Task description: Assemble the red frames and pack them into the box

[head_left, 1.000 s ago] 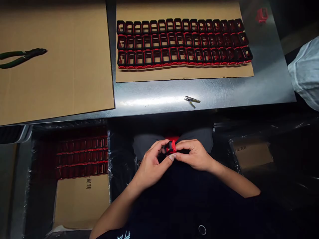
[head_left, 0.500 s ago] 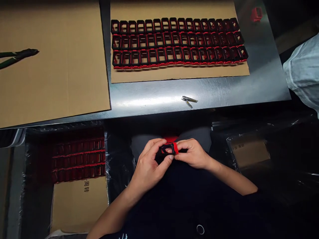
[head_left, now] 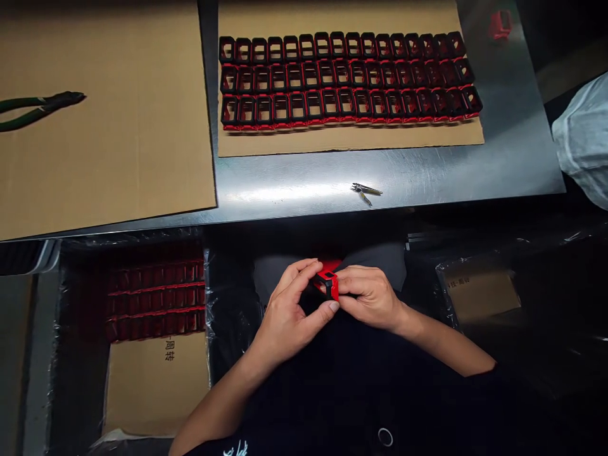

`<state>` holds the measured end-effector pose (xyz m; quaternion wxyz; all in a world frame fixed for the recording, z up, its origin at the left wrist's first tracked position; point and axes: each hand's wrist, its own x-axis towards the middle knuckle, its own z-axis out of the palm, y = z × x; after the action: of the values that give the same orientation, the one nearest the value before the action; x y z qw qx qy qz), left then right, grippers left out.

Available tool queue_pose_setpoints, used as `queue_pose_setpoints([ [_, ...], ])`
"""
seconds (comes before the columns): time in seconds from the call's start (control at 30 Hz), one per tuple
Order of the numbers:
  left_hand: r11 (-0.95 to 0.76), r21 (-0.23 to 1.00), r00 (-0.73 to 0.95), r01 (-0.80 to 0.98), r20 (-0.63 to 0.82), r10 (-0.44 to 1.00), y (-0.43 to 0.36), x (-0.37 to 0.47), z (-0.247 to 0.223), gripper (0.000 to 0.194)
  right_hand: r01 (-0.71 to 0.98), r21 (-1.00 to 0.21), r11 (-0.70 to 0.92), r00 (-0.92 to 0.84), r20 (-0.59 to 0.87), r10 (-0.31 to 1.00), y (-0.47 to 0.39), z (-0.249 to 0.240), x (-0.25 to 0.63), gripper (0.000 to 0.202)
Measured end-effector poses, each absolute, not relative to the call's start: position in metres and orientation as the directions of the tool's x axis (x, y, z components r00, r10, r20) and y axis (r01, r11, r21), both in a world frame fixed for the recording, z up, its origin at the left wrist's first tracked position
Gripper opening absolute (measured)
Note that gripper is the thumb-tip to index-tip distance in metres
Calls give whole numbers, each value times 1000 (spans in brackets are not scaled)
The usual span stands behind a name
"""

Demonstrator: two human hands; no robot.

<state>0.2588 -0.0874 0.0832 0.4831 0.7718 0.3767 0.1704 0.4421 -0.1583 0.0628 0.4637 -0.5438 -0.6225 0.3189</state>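
Above my lap, my left hand (head_left: pixel 295 304) grips a small red-and-black plastic housing (head_left: pixel 333 288), thumb below and fingers over its top. The part is hollow, with a black rim, and stands tilted. My right hand (head_left: pixel 370 294) is closed at its right end, thumb and bent fingers against the red side. Whether anything else sits between the right fingertips is hidden. Another red surface (head_left: pixel 327 265) shows just behind the hands, its form unclear. On the metal table ahead lie small nippers (head_left: pixel 365 192), handles spread.
Rows of similar housings (head_left: pixel 297 107) stand on a cardboard sheet (head_left: pixel 285 144). A second sheet (head_left: pixel 118 158) bears green-handled pliers (head_left: pixel 47 107). One loose red part (head_left: pixel 500 24) lies far right. Plastic-lined boxes flank my lap; the left holds more housings (head_left: pixel 156 297). A pale sleeve (head_left: pixel 584 136) is at right.
The housing has turned in my fingers, so its open face points less upward and more red side shows. My right fingers have shifted against it. The whole view has slid slightly.
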Motion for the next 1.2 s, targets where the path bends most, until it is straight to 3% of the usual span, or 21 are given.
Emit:
queue_pose_setpoints([
  [0.47,-120,925,686,360,-175,707,-86,254,81,52,425,-883,199,27,232,972,-160,62,439,18],
  [0.67,-136,945,756,297,-146,638,-86,251,74,59,485,-836,257,22,305,952,-159,65,437,17],
  [1.03,-122,964,674,238,-73,735,-95,261,73,45,569,-759,317,-47,355,934,-158,68,431,20],
  [1.2,24,974,572,223,-151,807,-95,262,71,42,429,-853,296,7,331,944,-151,71,432,18],
])
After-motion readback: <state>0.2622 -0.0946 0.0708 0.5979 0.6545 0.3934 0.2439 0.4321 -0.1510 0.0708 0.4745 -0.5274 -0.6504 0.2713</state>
